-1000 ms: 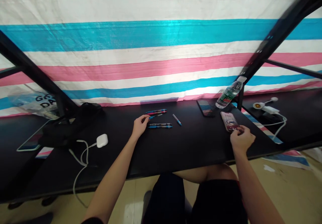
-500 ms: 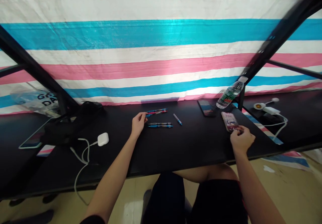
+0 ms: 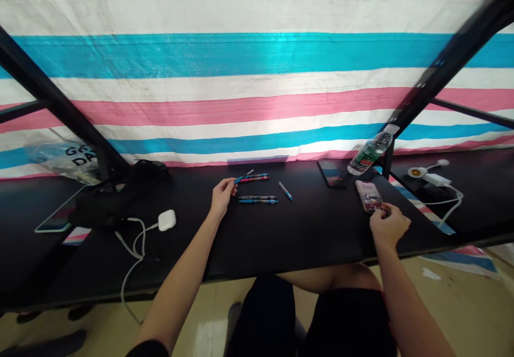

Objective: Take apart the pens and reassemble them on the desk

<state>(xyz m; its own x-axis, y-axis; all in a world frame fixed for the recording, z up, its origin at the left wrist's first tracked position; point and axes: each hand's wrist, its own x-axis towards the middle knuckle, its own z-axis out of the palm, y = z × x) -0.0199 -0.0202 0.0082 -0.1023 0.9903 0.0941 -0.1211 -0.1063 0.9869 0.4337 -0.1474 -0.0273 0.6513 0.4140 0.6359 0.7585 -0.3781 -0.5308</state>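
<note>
My left hand (image 3: 223,195) is closed on a short blue-and-pale pen (image 3: 244,177), its free end pointing up and right. Just behind it, two pens, one blue and one red (image 3: 259,179), lie side by side on the black table. Nearer to me rests another pair of blue-and-dark pens (image 3: 257,199). A short white-and-blue pen piece (image 3: 285,191) lies slanted to their right. My right hand (image 3: 389,226) has its fingers pinched at the near edge of a lit phone (image 3: 367,195); whatever is between the fingertips is hidden.
A dark phone (image 3: 331,174) and a water bottle (image 3: 372,151) are at the back right. White earbuds case (image 3: 167,220), cable (image 3: 138,250), black bag (image 3: 108,199) and tablet-like device (image 3: 56,215) lie left. Black metal posts (image 3: 428,78) flank the black table (image 3: 305,239).
The short pen in my left hand has tilted, its free end now raised to the right. The right hand stays by the phone. The view has shifted slightly.
</note>
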